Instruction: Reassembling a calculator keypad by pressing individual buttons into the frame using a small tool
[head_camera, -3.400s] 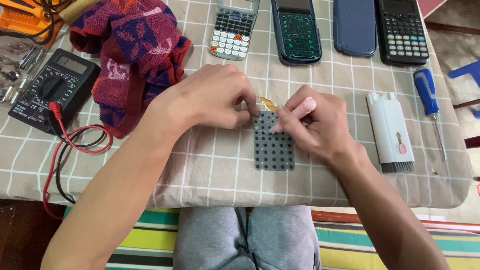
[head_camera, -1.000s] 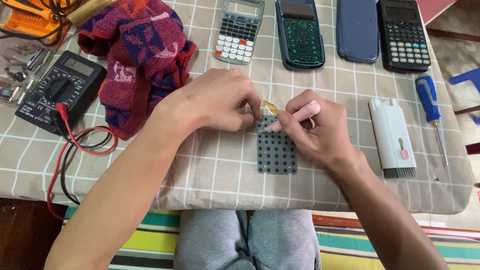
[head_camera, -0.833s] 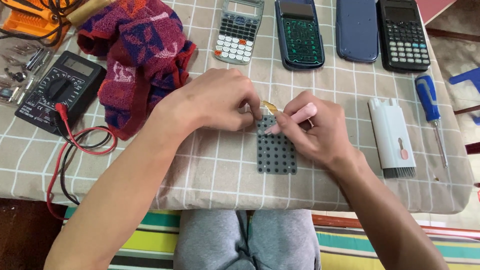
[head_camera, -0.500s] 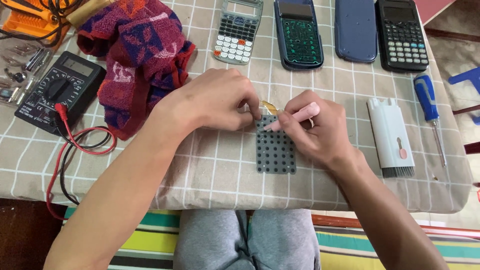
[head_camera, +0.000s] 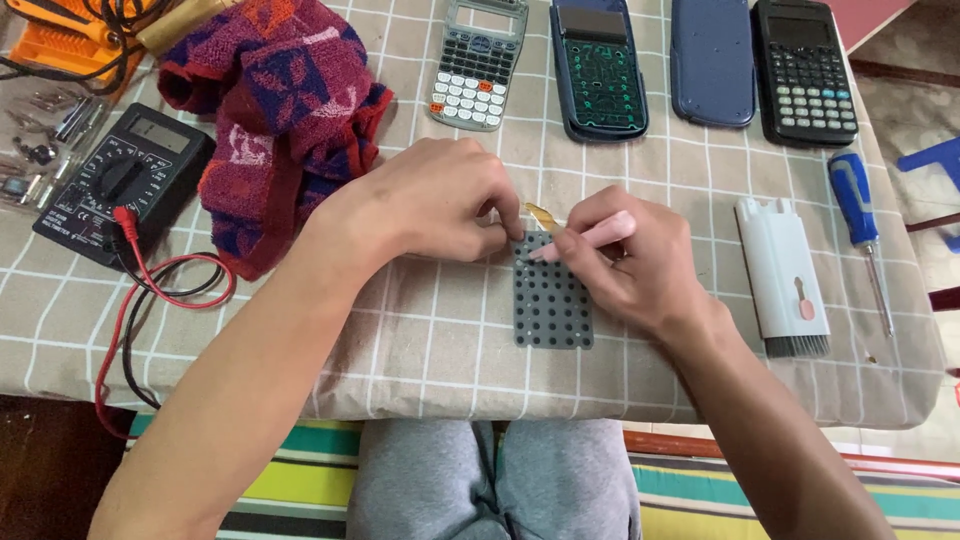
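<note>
A grey rubber keypad mat (head_camera: 553, 302) dotted with small bumps lies flat on the checked tablecloth (head_camera: 420, 330). My left hand (head_camera: 430, 205) presses its fingertips on the mat's top left corner. My right hand (head_camera: 625, 260) grips a thin pink tool (head_camera: 590, 237) whose tip touches the mat's top edge. A small amber ribbon strip (head_camera: 543, 215) sticks out just above the mat, between the two hands.
Along the far edge lie an opened grey calculator front (head_camera: 478, 62), a circuit-board half (head_camera: 598, 68), a blue back cover (head_camera: 712, 62) and a whole black calculator (head_camera: 803, 70). A red-blue towel (head_camera: 275, 110) and black multimeter (head_camera: 120, 180) with leads sit left; a white brush (head_camera: 782, 275) and blue screwdriver (head_camera: 860, 225) right.
Almost nothing differs. The pink tool's tip and my right fingers have shifted very slightly along the mat's top edge; my left hand stays pressed on the corner.
</note>
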